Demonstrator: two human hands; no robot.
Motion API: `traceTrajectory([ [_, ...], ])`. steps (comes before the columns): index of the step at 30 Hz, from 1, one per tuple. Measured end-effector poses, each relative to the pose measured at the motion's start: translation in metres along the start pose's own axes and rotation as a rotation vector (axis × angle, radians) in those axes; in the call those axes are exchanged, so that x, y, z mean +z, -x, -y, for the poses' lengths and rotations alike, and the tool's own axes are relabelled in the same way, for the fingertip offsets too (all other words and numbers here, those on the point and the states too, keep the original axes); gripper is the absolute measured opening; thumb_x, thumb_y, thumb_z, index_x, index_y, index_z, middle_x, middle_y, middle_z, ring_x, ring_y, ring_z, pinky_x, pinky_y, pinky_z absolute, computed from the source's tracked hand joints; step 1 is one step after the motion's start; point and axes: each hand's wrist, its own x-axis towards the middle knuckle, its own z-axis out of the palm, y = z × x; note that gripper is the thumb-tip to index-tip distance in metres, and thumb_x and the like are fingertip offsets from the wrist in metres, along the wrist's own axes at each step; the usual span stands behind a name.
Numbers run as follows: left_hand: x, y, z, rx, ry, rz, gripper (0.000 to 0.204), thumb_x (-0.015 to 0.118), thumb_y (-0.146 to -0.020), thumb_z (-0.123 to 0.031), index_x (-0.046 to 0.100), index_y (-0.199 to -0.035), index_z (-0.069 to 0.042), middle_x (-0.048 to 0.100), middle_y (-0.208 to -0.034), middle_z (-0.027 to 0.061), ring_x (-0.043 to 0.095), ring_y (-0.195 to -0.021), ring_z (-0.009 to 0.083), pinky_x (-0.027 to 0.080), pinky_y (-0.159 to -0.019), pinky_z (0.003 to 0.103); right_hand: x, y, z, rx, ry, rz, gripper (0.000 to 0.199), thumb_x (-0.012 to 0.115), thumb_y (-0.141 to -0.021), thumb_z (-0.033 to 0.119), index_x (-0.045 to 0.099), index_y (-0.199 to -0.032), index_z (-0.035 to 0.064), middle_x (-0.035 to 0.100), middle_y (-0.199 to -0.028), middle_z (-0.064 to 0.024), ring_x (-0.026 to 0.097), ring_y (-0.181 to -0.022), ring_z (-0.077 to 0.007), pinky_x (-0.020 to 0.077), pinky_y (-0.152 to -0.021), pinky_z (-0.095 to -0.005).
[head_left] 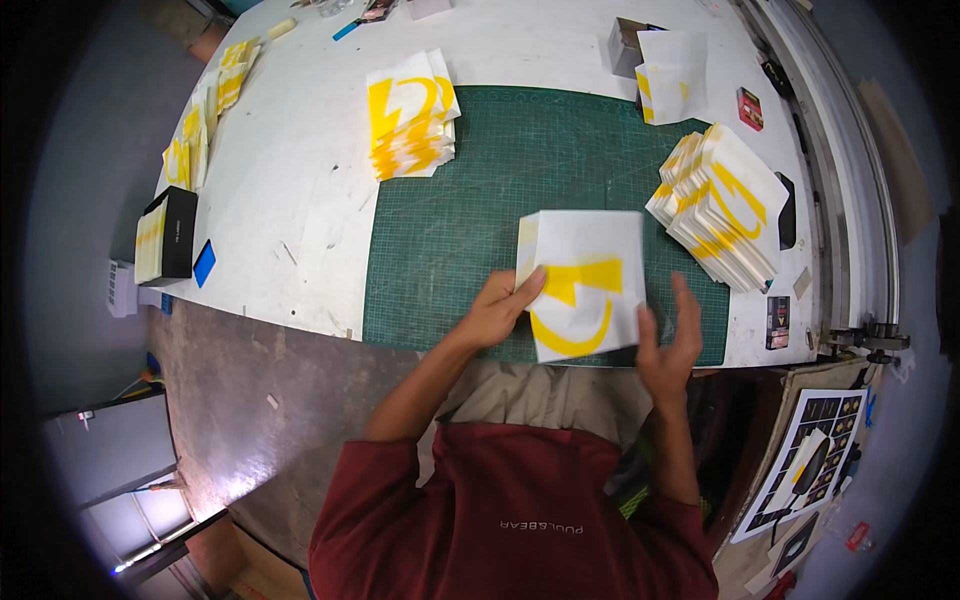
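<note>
Over the near part of the green cutting mat (480,160), my left hand (505,305) grips a folded white paper (590,240) with a bold yellow print. The thumb lies on top at its left edge and the other fingers are mostly underneath. A narrow folded strip shows along that left side. My right hand (668,345) is at the paper's right edge, fingers apart and slightly blurred. Whether it touches the paper I cannot tell. To the right leans a thick, fanned stack of similar papers (715,210); another stack (412,120) lies at the mat's far left corner.
More printed papers (205,120) line the table's left edge beside a black box (180,235) and a blue card (205,263). A grey box (626,48) with papers leaning on it stands far right. Small boxes (750,108) and a metal rail (840,170) flank the right side.
</note>
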Motion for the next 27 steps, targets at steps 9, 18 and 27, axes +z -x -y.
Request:
traceTrajectory([
  [9,-0.015,0.025,0.031,0.136,0.076,-0.077,0.050,0.039,-0.114,-0.038,0.068,-0.120,0.002,0.072,-0.112,0.0048,0.065,-0.095,0.0107,0.051,-0.085,0.027,-0.002,0.009,-0.028,0.446,-0.640,-0.011,0.008,0.074,-0.096,0.004,0.068,-0.098,-0.0010,0.066,-0.088,0.0004,0.055,-0.076,-0.0030,0.0448,-0.068,-0.0202],
  [18,-0.018,0.030,0.011,-0.075,0.082,-0.078,0.051,0.041,-0.114,-0.036,0.071,-0.114,0.005,0.073,-0.107,0.0053,0.064,-0.098,0.0099,0.050,-0.092,0.028,-0.033,0.001,-0.022,0.631,-1.113,0.600,0.025,0.074,-0.097,0.012,0.070,-0.119,-0.0005,0.073,-0.109,-0.0075,0.065,-0.097,-0.0121,0.0517,-0.088,-0.0301],
  [27,-0.014,0.040,0.022,0.096,-0.297,-0.300,0.052,0.039,-0.114,-0.040,0.058,-0.137,0.003,0.067,-0.130,0.0108,0.061,-0.112,0.0164,0.049,-0.098,0.032,0.014,0.011,-0.040,0.850,-1.413,0.661,0.045,0.055,-0.108,0.021,0.049,-0.146,-0.0016,0.064,-0.136,-0.0128,0.066,-0.120,-0.0221,0.0544,-0.102,-0.0391],
])
